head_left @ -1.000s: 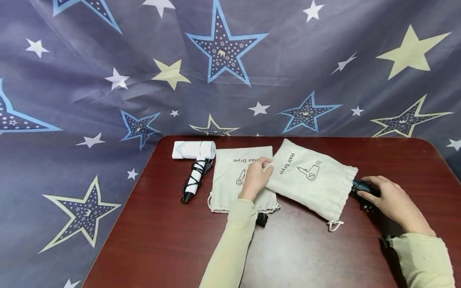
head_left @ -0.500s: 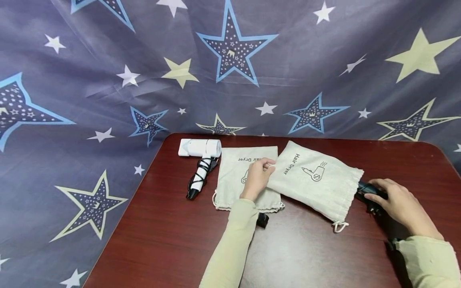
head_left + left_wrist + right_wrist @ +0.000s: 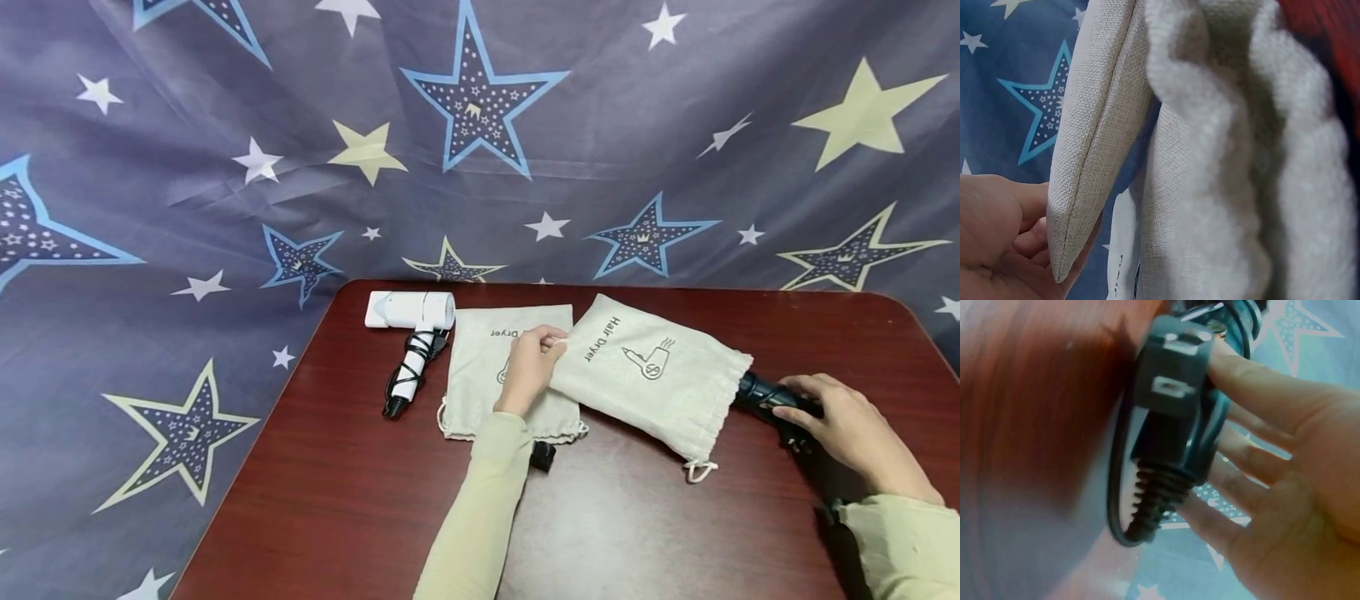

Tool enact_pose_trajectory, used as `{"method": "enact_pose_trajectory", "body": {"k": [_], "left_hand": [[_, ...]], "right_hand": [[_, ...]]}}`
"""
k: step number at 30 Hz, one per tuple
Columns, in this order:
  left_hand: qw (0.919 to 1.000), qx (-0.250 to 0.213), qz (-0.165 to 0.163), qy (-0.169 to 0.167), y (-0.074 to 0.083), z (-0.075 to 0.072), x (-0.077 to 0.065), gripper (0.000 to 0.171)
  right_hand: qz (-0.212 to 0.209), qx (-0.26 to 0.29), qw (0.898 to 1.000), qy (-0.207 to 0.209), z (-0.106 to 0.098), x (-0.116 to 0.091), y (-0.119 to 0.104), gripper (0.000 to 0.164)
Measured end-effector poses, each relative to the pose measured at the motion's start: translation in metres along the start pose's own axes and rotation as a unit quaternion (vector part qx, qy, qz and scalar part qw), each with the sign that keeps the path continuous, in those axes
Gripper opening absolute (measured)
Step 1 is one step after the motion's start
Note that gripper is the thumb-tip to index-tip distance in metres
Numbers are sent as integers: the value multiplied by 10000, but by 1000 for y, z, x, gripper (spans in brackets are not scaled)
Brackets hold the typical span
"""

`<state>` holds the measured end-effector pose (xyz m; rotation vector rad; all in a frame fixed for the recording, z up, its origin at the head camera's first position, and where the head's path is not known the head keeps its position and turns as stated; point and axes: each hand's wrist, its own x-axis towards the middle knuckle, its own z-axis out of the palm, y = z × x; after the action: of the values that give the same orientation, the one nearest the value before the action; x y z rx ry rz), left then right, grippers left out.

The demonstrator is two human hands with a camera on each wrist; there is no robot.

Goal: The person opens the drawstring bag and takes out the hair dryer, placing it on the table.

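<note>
My left hand [image 3: 528,367] pinches the closed corner of a cream drawstring bag [image 3: 652,379] printed "Hair Dryer"; the left wrist view shows thumb and fingers on that corner [image 3: 1075,244]. From the bag's gathered mouth at the right sticks the dark handle of a hair dryer [image 3: 765,395]. Its head is hidden in the bag. My right hand [image 3: 858,433] grips this handle. In the right wrist view, a black plug [image 3: 1169,378] and cord lie against the handle, with the fingers round its far side. A second such bag [image 3: 472,383] lies partly under the left hand.
A white hair dryer [image 3: 408,310] lies at the table's back left, its black cord wound round the handle. A small black thing [image 3: 542,456] shows beside the left wrist. Behind the wooden table [image 3: 345,500] hangs a star-patterned cloth [image 3: 187,167].
My right hand has moved to the right, and more of the dark handle shows outside the bag's mouth. The left hand keeps its hold on the corner. The head view has shifted slightly.
</note>
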<state>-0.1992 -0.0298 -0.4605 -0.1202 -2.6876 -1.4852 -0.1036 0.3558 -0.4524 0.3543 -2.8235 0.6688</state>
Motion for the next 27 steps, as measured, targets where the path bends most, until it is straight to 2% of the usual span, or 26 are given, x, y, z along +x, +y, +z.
{"method": "enact_pose_trajectory", "body": {"k": [5,11,16,19,27], "left_hand": [[10000,56,-11,-1,4,1,0,24],[9998,170,14,-61,5,6,0,25],[9998,155,85,44,6,7,0,21],[9997,152,113,120,7,7,1,20],[9989,248,207,325,11,6,-2,17]], "right_hand": [[268,144,9993,-213,-2,6,-9,45],[117,225,9994,-239,3,14,-18,47],[214,55,9988,-431,5,16,-23,53],[244,4,9988,-414,5,15,-23,52],[-27,-81,10000,-39,1,9,-19,37]]}}
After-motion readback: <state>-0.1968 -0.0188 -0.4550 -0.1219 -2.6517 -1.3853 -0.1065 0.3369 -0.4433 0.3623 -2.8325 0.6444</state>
